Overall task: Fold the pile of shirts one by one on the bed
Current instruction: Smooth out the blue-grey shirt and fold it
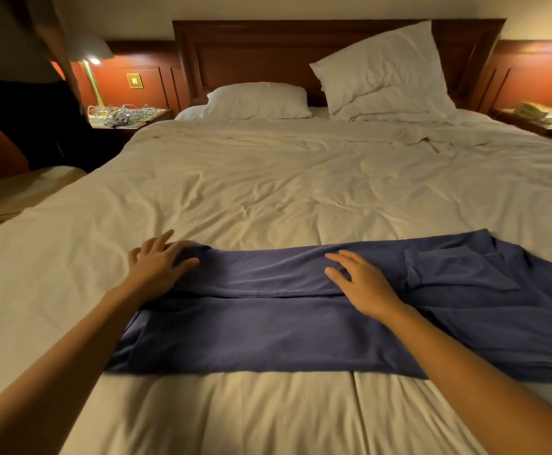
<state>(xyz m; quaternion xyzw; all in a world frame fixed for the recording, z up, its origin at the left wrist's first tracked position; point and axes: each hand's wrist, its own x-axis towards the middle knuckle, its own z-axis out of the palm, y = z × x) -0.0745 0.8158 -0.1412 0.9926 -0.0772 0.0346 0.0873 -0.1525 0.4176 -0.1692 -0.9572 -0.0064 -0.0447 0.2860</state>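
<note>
A dark blue shirt (268,330) lies spread sideways across the near part of the bed (268,178), with its far long side folded over toward me and its collar end at the right. My left hand (158,266) rests flat with straight fingers on the shirt's far left corner. Over the folded strip near the shirt's middle lies my right hand (361,284), flat with its fingers spread. Neither hand grips the cloth. No other shirts are in view.
Two white pillows (383,73) lean at the wooden headboard (251,50). A person (21,77) stands at the far left by a nightstand with tangled cables (123,114) and a lit lamp. Another nightstand (537,116) is at the right. A pale round seat (21,192) sits beside the bed's left edge.
</note>
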